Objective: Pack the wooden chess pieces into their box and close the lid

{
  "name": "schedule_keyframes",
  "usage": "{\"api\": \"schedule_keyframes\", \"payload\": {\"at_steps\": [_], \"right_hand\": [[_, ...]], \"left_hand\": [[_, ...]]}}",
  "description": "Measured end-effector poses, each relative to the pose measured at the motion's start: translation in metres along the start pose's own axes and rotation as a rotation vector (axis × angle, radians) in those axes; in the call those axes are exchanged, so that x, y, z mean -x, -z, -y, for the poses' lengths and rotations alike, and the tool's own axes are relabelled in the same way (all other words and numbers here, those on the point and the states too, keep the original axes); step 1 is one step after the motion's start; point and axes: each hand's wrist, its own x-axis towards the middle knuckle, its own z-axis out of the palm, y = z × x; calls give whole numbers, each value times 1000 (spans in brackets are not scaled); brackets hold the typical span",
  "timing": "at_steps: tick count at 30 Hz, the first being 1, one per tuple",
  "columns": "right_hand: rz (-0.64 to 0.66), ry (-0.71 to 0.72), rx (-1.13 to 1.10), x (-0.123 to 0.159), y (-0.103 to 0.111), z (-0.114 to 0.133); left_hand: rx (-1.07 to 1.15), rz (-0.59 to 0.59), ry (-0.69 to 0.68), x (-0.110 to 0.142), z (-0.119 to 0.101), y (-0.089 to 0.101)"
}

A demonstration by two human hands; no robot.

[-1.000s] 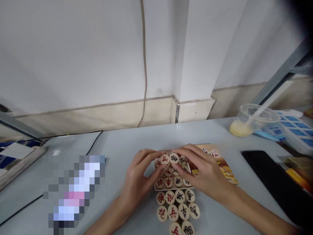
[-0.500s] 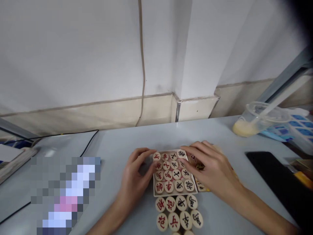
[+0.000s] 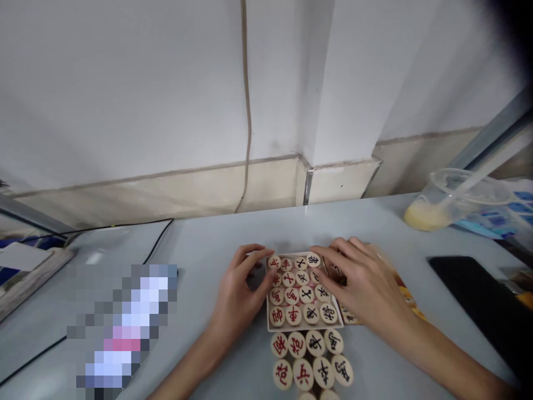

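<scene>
A shallow white box (image 3: 268, 325) holds rows of round Chinese chess pieces, red characters on the left and black on the right. At its far left corner, my left hand (image 3: 245, 286) has thumb and index finger closed around a red-marked piece (image 3: 274, 262). My right hand (image 3: 358, 278) grips a black-marked piece (image 3: 313, 259) at the far right corner, its thumb partly covering the piece below. Both of these pieces sit a little higher than their neighbours. More Chinese chess pieces (image 3: 303, 374) lie in rows on the table in front of the box.
A printed box lid (image 3: 350, 316) lies partly under my right hand. At the back right stands a plastic cup (image 3: 428, 211) with pale yellow contents. A black flat object (image 3: 470, 300) lies on the right. A blurred-out screen (image 3: 129, 328) and a black cable (image 3: 158, 241) are on the left.
The whole view has shifted slightly, so things appear a little further right. Both hands keep their places at the box's far corners, with the same pieces between the fingers.
</scene>
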Motion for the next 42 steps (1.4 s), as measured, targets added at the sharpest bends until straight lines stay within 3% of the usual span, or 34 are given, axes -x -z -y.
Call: {"api": "schedule_keyframes", "payload": {"at_steps": [5, 18, 30, 37, 42], "right_hand": [[26, 16, -40, 0, 1, 1], [-2, 75, -123, 0, 3, -2], [1, 115, -144, -1, 5, -1], [-90, 100, -183, -2, 11, -1], [-193, 128, -213, 4, 25, 12]], "left_hand": [[-7, 2, -7, 3, 1, 0], [-264, 46, -212, 8, 2, 1], [-241, 71, -255, 8, -1, 4], [-189, -17, -283, 8, -5, 11], [-142, -132, -299, 14, -31, 19]]}}
